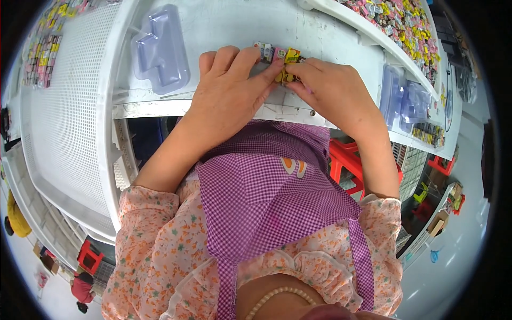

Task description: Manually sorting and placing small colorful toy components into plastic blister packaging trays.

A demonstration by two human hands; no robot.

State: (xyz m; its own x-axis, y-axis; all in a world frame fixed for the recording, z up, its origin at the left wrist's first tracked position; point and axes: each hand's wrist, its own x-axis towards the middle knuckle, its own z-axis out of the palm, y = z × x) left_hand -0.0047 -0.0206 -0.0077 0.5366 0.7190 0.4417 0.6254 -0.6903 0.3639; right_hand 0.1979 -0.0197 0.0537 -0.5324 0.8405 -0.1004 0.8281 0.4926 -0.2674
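Closest in, a purple checked apron (266, 197) over a floral blouse (154, 250) fills the lower frame, forearms running up from it to the table (224, 32) edge. Left hand (229, 90) lies palm down at that edge, fingers curled forward, index tip pressing against the little yellow piece (290, 56) from the left. Right hand (333, 90) comes in from the other side, thumb and forefinger pinched on the same yellow piece, so both hands meet on it, just back from the table's front edge. Right beside it, touching or nearly so, a short row of small pieces (266, 52) sits under the left fingertips: a pink one, a pale one, tightly packed.

Further up the table on the left, a clear plastic blister tray (160, 48) lies by itself, well apart from the hands. On the right, more clear trays (405, 98) are stacked near the table's edge, with a strip of dark small pieces (426, 133) just below them. Beyond, at top right, a white bin (368, 24) holds a heap of mixed colourful pieces (405, 24). Far left, a white perforated panel (69, 106) curves away, rows of sorted pieces (42, 58) along its upper end. A red stool (341, 160) shows under the table.
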